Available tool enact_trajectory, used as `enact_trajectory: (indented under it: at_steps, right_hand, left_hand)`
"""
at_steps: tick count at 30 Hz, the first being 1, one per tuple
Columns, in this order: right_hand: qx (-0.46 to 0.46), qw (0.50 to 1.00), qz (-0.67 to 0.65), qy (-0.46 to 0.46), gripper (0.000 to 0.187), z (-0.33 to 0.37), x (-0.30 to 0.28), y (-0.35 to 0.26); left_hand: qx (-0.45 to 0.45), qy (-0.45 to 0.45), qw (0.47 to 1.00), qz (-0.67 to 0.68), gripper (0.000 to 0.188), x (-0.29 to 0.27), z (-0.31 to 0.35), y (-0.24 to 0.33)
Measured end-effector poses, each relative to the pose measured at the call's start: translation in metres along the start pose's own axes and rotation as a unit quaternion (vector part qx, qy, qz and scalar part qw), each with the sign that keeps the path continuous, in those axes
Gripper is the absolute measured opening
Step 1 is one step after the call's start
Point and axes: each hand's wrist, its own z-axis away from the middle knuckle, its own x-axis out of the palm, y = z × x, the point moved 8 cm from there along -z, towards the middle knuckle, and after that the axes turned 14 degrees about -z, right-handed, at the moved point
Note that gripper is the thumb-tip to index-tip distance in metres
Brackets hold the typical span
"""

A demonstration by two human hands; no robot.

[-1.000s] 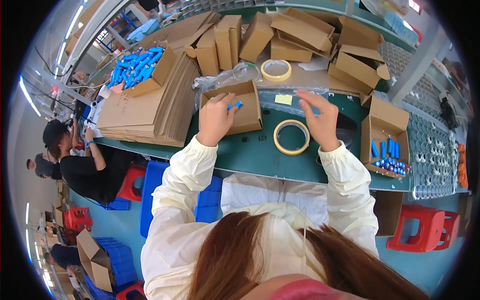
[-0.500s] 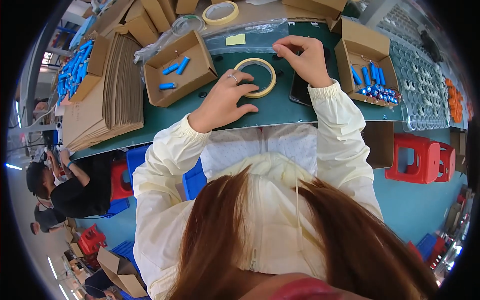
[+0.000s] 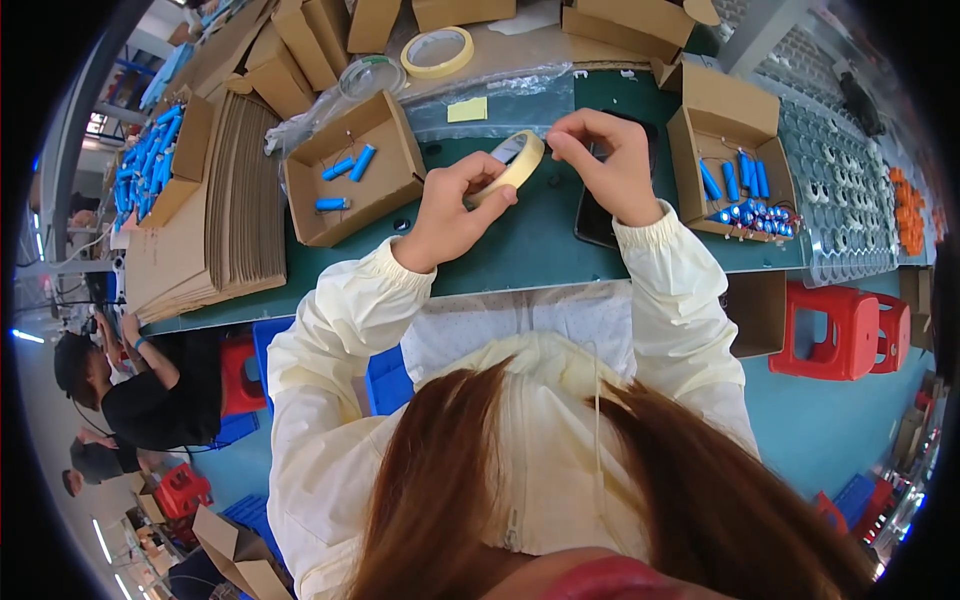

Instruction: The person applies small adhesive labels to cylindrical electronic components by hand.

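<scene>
Gripped a roll of cream tape (image 3: 521,172) in the left hand (image 3: 448,205), with the grip closed on its left side and the thumb along the lower edge. Held the roll tilted over a green worktop (image 3: 500,252), between the two hands. Positioned the right hand (image 3: 613,165) just beside the upper right end of the roll, thumb and forefinger close together; could not tell, at this angle, a pinch on the tape from an empty grip. Showed a dark flat object (image 3: 594,224) on the worktop, partly beneath the right hand.

Included, left of the left hand, an open cardboard box (image 3: 388,182) with three blue cylinders (image 3: 362,163) inside, two close together and one apart. Included, right of the right hand, a second open box (image 3: 728,100) with more cylinders, several in a cluster along the near wall. Displayed, beyond the hands, a yellow note (image 3: 467,109) and, farther back, a second tape roll (image 3: 437,71) beside a clear ring (image 3: 372,90). Featured a stack of flat cardboard (image 3: 245,190) at left, a clear plastic tray (image 3: 840,190) and orange parts (image 3: 909,210) at right. Took in a red stool (image 3: 825,362) on the floor at right and a person in black (image 3: 170,395) at far left.
</scene>
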Motion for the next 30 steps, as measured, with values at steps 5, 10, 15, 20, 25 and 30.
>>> enact_trajectory:
  at_steps: [5,10,15,20,25,30]
  right_hand:
    - [-0.045,0.999,0.006,0.018,0.014,0.007,0.002,-0.019]
    - [-0.083,0.995,0.046,0.009,0.023,0.008,0.013,-0.02]
    - [-0.127,0.988,0.086,-0.001,0.022,0.01,0.023,-0.023]
    - [-0.127,0.987,0.095,0.005,0.016,0.01,0.027,-0.024]
    - [-0.087,0.993,0.075,0.014,0.009,0.011,0.027,-0.018]
    - [-0.026,0.998,0.05,0.014,0.005,0.012,0.03,-0.007]
  left_hand:
    - [-0.008,0.034,0.992,0.123,0.015,0.004,-0.003,-0.014]
    - [0.018,0.059,0.991,0.115,0.018,0.014,0.002,-0.023]
    - [0.094,0.096,0.991,0.013,0.026,0.007,0.009,-0.008]
    - [0.106,0.107,0.988,-0.021,0.027,0.002,0.01,-0.004]
    - [0.118,0.106,0.986,-0.058,0.025,0.003,0.012,0.0]
    - [0.115,0.129,0.981,-0.085,0.023,0.001,0.011,0.004]
